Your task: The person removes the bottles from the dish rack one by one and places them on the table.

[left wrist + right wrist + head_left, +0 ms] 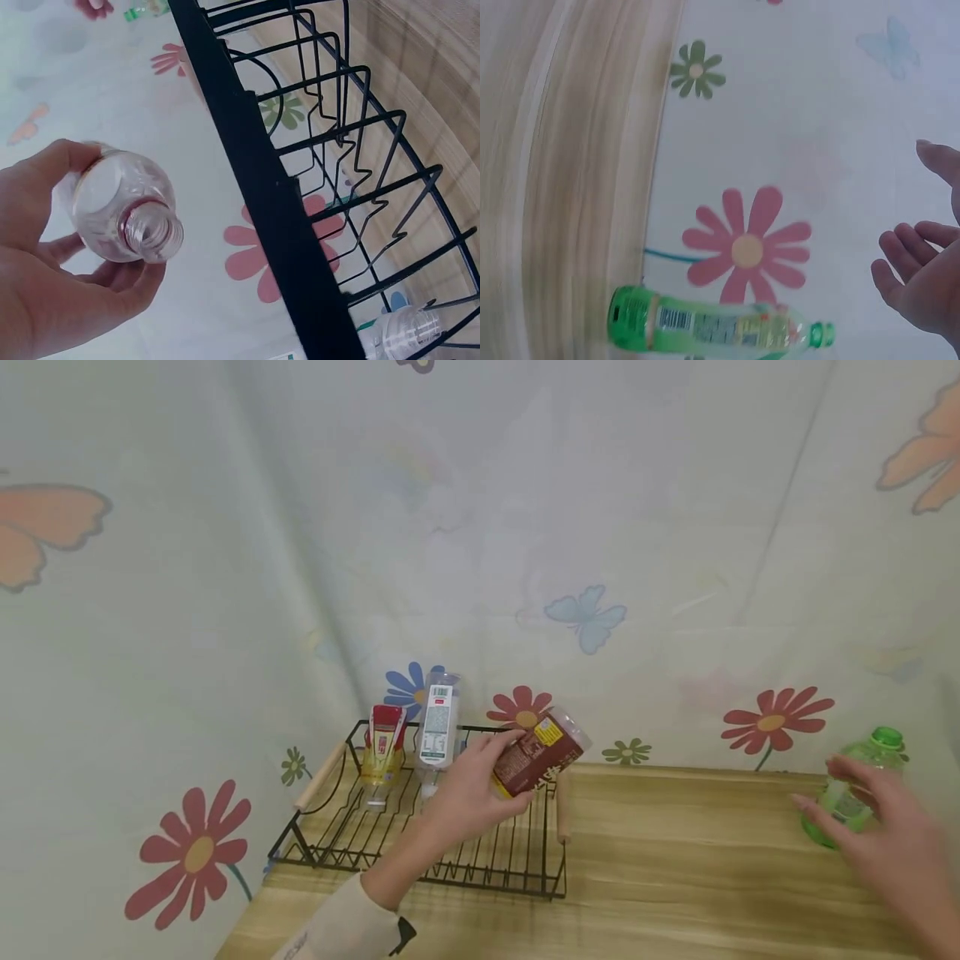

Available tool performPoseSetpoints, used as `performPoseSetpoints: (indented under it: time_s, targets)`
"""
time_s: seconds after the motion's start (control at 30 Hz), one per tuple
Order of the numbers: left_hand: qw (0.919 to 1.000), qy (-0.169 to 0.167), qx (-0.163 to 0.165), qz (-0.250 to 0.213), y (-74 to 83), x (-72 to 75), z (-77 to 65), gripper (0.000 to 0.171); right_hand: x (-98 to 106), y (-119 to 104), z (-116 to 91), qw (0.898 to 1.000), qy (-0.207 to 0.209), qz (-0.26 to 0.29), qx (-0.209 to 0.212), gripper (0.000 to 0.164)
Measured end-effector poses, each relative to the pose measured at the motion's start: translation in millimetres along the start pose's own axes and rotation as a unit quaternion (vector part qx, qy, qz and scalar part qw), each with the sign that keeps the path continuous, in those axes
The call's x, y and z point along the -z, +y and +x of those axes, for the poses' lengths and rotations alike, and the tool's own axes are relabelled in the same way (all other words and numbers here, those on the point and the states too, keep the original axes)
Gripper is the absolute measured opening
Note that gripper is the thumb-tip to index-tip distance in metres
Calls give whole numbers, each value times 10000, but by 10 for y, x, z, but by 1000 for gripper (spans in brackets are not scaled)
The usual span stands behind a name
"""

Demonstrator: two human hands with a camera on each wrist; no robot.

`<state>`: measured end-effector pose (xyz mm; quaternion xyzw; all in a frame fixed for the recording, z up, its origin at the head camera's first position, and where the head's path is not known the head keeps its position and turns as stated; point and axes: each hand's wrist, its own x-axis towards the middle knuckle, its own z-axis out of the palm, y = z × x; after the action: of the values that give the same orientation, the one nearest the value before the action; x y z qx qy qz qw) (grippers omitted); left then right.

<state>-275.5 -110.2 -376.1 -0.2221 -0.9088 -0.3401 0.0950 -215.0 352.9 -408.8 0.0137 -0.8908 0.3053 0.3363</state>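
Note:
My left hand (465, 789) grips a clear plastic bottle with a brown label (536, 758), tilted, bottom up to the right, above the right part of a black wire dish rack (495, 887). In the left wrist view the uncapped mouth of this bottle (154, 231) faces the camera. Two more bottles stand upside down in the rack: one with a red and yellow label (384, 747), one with a white label (439, 722). At the far right, my right hand (892, 831) hovers before an upright green bottle (819, 837), fingers loosely curved, apart from it.
The rack has wooden handles (564, 810) on its sides and stands on the left of a wood-grain table (675, 860). Behind the table hangs a pale curtain (660, 568) printed with flowers and butterflies.

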Motion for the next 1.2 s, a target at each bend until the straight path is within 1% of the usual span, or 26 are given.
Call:
performPoseSetpoints:
  time_s: [0.07,0.13,0.2,0.3,0.4,0.5,0.57,0.7,0.8,0.87,1.0,1.1,1.2]
  targets:
    - [9997,19,-160,161,13,-13,3,81,-27,-101,-7,9996,27,74,262,69]
    - [9990,31,-332,288,25,-26,7,80,-57,-216,-19,9984,9,330,469,69]
    - [9980,27,-469,423,35,-46,17,80,-81,-344,-39,9963,-56,620,584,70]
    - [9958,39,-600,695,67,-74,50,80,-123,-538,-58,9918,-128,982,807,74]
    - [9927,50,-724,967,107,-103,96,79,-193,-716,-52,9868,-153,1166,1113,80]
    - [9900,53,-860,1117,156,-138,129,79,-295,-856,-47,9810,-152,1211,1508,87]
    - [9892,17,-931,1132,186,-175,140,78,-369,-930,-69,9802,-199,1121,1621,89]
    - [9891,-89,-973,1106,234,-277,142,77,-523,-1046,-123,9813,-503,894,1629,93]
    - [9881,-59,-978,1186,234,-369,138,79,-648,-1113,-137,9788,-739,811,1732,98]
    - [9868,7,-987,1282,230,-422,130,81,-742,-1155,-134,9756,-805,764,1895,102]
    - [9842,89,-1047,1422,253,-486,94,80,-930,-1247,-110,9676,-716,484,2371,110]
    - [9807,71,-1226,1522,274,-526,90,78,-1019,-1318,-85,9591,-596,105,2765,112]
    - [9761,40,-1428,1637,301,-555,94,77,-1071,-1360,-73,9538,-581,-311,2931,111]
